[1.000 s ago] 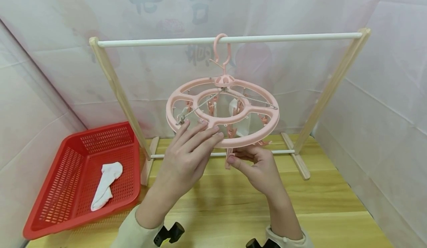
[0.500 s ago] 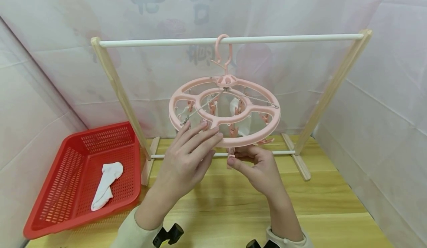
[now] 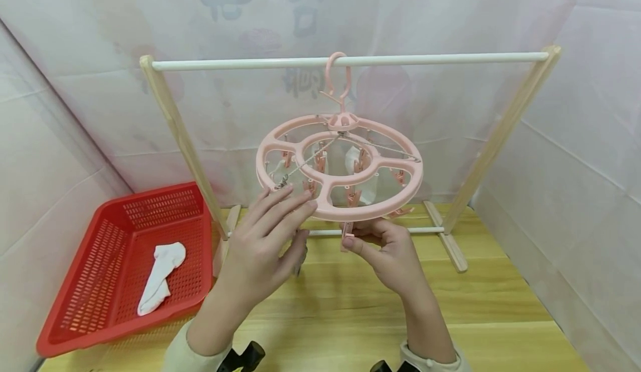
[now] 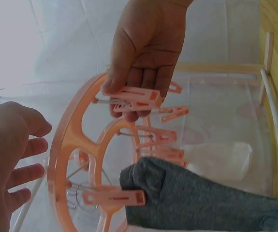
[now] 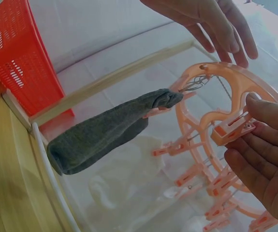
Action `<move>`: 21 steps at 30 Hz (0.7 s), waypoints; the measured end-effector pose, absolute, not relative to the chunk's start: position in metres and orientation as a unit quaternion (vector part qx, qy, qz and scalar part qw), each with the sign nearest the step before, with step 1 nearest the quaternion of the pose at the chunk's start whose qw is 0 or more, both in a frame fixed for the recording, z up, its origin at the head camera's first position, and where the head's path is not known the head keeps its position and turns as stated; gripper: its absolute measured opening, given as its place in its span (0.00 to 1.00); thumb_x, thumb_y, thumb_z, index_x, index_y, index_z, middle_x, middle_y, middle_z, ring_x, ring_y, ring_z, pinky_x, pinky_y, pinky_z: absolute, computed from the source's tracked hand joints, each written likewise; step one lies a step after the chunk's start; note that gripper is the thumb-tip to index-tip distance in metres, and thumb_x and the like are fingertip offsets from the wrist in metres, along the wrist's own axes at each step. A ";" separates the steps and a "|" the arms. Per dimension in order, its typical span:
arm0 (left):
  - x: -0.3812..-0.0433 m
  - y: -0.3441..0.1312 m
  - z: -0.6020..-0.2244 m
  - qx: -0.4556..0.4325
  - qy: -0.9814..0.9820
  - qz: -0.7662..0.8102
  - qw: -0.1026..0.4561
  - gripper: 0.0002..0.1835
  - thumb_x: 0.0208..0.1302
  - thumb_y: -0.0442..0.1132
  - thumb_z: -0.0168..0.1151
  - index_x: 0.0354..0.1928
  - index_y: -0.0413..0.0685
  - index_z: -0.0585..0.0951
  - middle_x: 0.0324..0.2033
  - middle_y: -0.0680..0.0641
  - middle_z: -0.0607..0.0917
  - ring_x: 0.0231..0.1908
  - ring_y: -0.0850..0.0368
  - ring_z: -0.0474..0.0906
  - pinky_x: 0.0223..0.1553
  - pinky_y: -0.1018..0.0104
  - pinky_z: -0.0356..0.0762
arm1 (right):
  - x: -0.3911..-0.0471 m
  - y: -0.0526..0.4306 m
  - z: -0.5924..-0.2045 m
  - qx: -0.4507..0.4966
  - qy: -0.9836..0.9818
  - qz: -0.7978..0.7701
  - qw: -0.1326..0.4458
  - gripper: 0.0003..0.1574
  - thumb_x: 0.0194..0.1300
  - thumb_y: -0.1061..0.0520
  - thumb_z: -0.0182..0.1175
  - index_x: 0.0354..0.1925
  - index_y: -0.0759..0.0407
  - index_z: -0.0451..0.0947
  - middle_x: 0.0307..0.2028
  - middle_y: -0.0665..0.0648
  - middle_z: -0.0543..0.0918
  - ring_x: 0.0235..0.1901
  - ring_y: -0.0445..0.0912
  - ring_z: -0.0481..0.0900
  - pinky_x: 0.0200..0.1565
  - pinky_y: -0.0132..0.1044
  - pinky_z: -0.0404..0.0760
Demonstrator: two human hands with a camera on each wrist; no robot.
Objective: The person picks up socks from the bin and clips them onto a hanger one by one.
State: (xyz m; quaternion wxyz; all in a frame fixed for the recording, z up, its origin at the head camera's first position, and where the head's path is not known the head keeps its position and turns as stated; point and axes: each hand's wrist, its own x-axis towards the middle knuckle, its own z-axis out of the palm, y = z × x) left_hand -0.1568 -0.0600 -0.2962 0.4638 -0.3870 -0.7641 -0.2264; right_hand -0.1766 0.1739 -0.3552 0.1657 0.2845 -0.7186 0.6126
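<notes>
A pink oval clip hanger (image 3: 370,214) hangs by its hook from a white rail. My right hand (image 3: 390,252) pinches one of its clothespins (image 5: 230,128) between thumb and fingers, just below the near rim. My left hand (image 3: 262,249) is beside the front left of the rim, fingers spread and holding nothing; the left wrist view shows a gap between its fingers and the rim. A dark grey sock (image 4: 192,195) hangs from another clothespin (image 4: 114,197) on the rim. In the head view my left hand hides nearly all of that sock.
A red perforated basket (image 3: 202,261) stands at the left with a white sock (image 3: 160,277) in it. The drying stand has wooden legs (image 3: 177,133) and a white top rail (image 3: 240,64). Pale white items (image 3: 369,188) hang towards the back of the hanger.
My left hand has drawn back to the left, away from the hanger's rim. My right hand stays at the clothespin. The head view has shifted slightly.
</notes>
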 end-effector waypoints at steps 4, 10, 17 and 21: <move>-0.153 -0.074 -0.295 -0.373 -0.755 -0.228 0.489 0.15 0.72 0.40 0.56 0.54 0.43 0.84 0.52 0.43 0.86 0.57 0.41 0.79 0.67 0.45 0.67 | -0.176 0.174 -0.355 0.280 -0.721 0.613 0.160 0.09 0.61 0.68 0.67 0.41 0.61 0.83 0.34 0.57 0.86 0.37 0.45 0.86 0.43 0.37 0.86; -0.154 -0.113 -0.298 -0.335 -0.769 -0.219 0.498 0.17 0.69 0.40 0.57 0.54 0.39 0.84 0.52 0.40 0.86 0.57 0.40 0.79 0.69 0.48 0.65 | -0.175 0.175 -0.352 0.275 -0.724 0.612 0.162 0.10 0.61 0.68 0.67 0.42 0.60 0.83 0.35 0.57 0.86 0.37 0.46 0.86 0.44 0.36 0.85; -0.155 -0.171 -0.316 -0.250 -0.821 -0.213 0.467 0.19 0.64 0.38 0.59 0.56 0.43 0.84 0.53 0.42 0.85 0.60 0.43 0.77 0.72 0.53 0.62 | -0.173 0.176 -0.351 0.273 -0.724 0.612 0.161 0.10 0.61 0.68 0.67 0.42 0.60 0.83 0.35 0.57 0.85 0.37 0.46 0.85 0.43 0.36 0.85; -0.155 -0.199 -0.333 -0.205 -0.856 -0.206 0.427 0.21 0.60 0.36 0.64 0.57 0.46 0.83 0.55 0.43 0.84 0.60 0.42 0.76 0.71 0.56 0.62 | -0.172 0.176 -0.350 0.277 -0.721 0.614 0.164 0.11 0.61 0.69 0.67 0.42 0.60 0.83 0.34 0.57 0.85 0.37 0.46 0.85 0.43 0.36 0.85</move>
